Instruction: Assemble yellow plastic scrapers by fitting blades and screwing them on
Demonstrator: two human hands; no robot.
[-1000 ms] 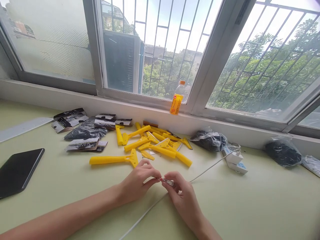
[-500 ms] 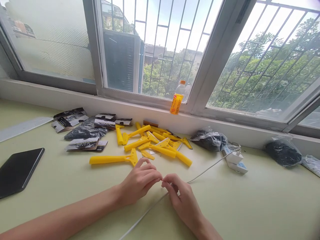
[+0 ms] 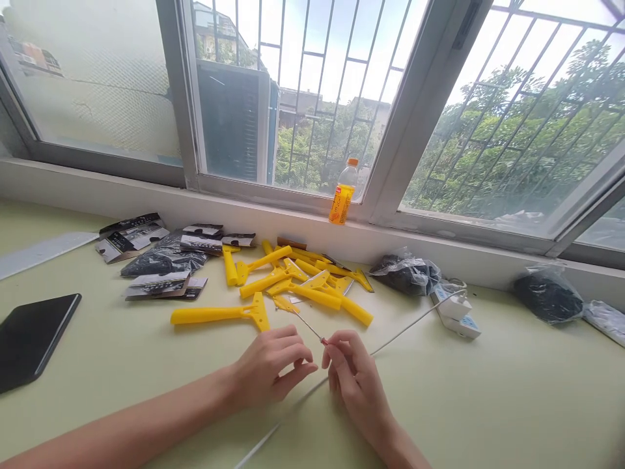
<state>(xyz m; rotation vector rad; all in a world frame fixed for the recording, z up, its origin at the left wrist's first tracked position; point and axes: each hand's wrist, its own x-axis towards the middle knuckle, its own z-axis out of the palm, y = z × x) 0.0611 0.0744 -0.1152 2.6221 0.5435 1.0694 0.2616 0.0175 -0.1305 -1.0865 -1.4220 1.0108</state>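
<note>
A small screwdriver (image 3: 309, 327) with a thin metal shaft and a bit of red at its handle end is pinched in my right hand (image 3: 359, 378). Its shaft slants up and left toward the yellow scrapers; the rest of the handle is hidden by my fingers. My left hand (image 3: 276, 365) hovers just to the left, thumb and fingers apart, holding nothing. Beyond it lies a single yellow scraper (image 3: 215, 315) with a long handle. Behind the shaft tip is a heap of yellow scrapers (image 3: 312, 294), and a small yellow scraper part (image 3: 284, 304) lies at its front.
A white cable (image 3: 405, 329) runs under my right hand to a power strip (image 3: 456, 316). Black-and-white packaging (image 3: 166, 284) and a dark tablet or phone (image 3: 36, 339) lie left. Bagged black items (image 3: 407, 273) sit by the wall; an orange drink bottle (image 3: 342, 200) stands near the sill.
My hands have parted, and my left fingers have let go. The screwdriver now shows in my right hand, its shaft pointing away from me. The view has shifted slightly.
</note>
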